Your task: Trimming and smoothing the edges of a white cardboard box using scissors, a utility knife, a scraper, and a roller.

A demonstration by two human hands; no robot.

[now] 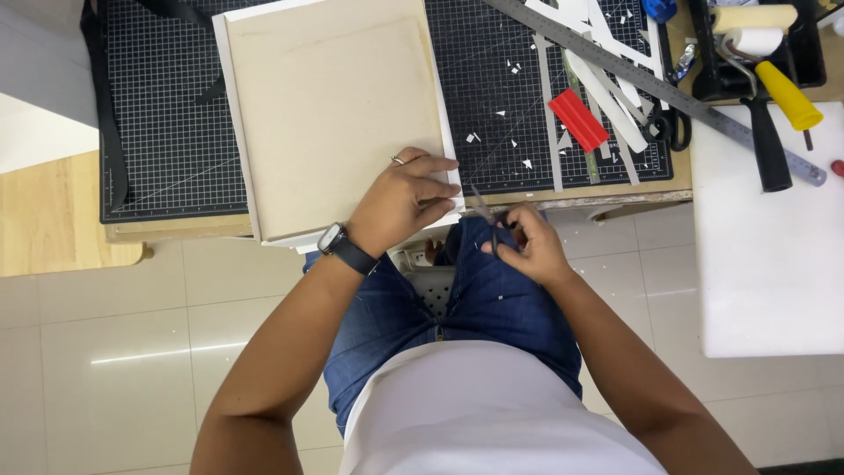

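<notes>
On the black cutting mat [176, 132] with its white grid lies a large beige board [338, 114], rectangular, plain and unmarked, with a white edge showing along its left and lower sides; its near edge juts past the mat and over the table's front edge. No label or sign can be made out on it.

At the board's near right corner rests the left hand [400, 200], palm down, fingers together and flattened on the surface, pointing right. A ring sits on one finger and a dark watch [334, 239] circles the wrist; the forearm runs down and left from there.

Just right of that corner, off the board and over the person's blue jeans [492, 308], the right hand [527, 246] is curled, its fingers closed around the handles of a pair of scissors [485, 215] whose thin blades point up toward the corner. Whether the blades touch the board I cannot tell.

Right of the board, on the mat, lie small white scraps [510, 114], a red flat block [578, 120], white strips [607, 92] and a long metal ruler [651, 84]. Farther right sit a yellow-handled paint roller [774, 75] and a white sheet [769, 237].
</notes>
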